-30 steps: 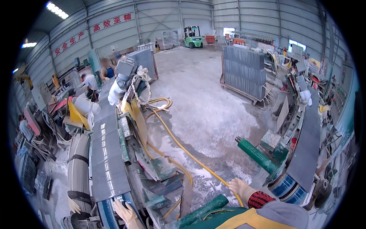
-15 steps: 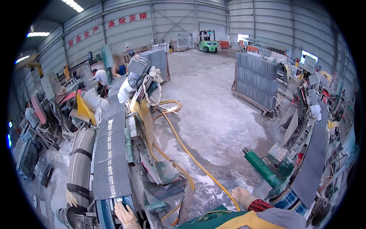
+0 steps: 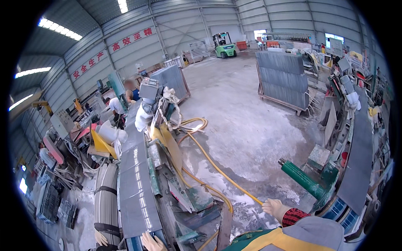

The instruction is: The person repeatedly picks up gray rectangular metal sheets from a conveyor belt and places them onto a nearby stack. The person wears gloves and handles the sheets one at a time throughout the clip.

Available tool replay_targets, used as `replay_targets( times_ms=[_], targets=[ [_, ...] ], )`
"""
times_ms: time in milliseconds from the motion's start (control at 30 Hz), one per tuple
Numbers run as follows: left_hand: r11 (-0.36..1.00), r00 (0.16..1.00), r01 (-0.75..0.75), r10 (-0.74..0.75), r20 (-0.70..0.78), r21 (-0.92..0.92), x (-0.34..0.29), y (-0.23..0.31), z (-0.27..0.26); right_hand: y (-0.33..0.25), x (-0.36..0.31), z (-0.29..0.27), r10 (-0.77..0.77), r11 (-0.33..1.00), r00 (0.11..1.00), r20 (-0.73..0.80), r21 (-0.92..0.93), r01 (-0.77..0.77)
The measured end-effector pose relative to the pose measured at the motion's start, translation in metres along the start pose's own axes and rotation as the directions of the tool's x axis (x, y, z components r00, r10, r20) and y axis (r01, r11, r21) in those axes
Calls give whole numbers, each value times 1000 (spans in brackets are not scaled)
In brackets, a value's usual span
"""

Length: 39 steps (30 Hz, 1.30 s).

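My left hand [image 3: 153, 242], in a pale glove, is at the near end of the grey stone slab [image 3: 138, 207]. Its fingers are spread at the slab's edge, on the left conveyor. Held out to the right is my right hand [image 3: 275, 208], also gloved, below a red checked cuff; its fingers look loosely apart. In the picture it overlaps the end of a yellow hose [image 3: 226, 177] on the floor, and I see no grip on it. A pale glove or hand [image 3: 101, 238] shows beside a strapped bundle of strips [image 3: 106, 201]; whose it is cannot be told.
On the right a second conveyor carries a dark slab [image 3: 356, 167], beside a green cylinder [image 3: 302, 180]. Upright slab stacks [image 3: 282, 79] stand on frames. A motor unit [image 3: 148, 90] sits over the left line. Two people work at far left; a green forklift [image 3: 225, 48] stands at the back.
My view has turned left and tilted, so the scene shifts. My left hand's fingers now reach the slab's near edge. My right hand stays held out, now a little higher in view.
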<state>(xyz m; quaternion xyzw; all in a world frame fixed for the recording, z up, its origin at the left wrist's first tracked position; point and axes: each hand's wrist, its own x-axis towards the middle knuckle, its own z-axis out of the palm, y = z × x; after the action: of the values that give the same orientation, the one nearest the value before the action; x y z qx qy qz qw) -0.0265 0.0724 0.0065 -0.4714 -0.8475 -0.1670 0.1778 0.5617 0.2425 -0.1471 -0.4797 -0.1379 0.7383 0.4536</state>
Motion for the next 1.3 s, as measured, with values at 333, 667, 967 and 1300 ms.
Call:
replay_targets(
  times_ms=[333, 667, 967, 1300],
  targets=[
    [999, 999, 46, -46, 28, -8, -6, -7, 38, -17, -17, -5, -21, 991, 963, -269, -135, -16],
    [981, 987, 143, -131, 95, -130, -2, 9, 32, -8, -55, -11, 34, 995, 992, -123, -93, -46],
    [984, 988, 137, -127, 91, -116, -9, 1, 35, -17, -58, 76, 129, 937, 978, -162, -304, -173],
    [978, 984, 159, -146, 98, -133, -10, 16, 14, -5, -47, 4, 121, 957, 992, 38, -268, -106]
  ],
)
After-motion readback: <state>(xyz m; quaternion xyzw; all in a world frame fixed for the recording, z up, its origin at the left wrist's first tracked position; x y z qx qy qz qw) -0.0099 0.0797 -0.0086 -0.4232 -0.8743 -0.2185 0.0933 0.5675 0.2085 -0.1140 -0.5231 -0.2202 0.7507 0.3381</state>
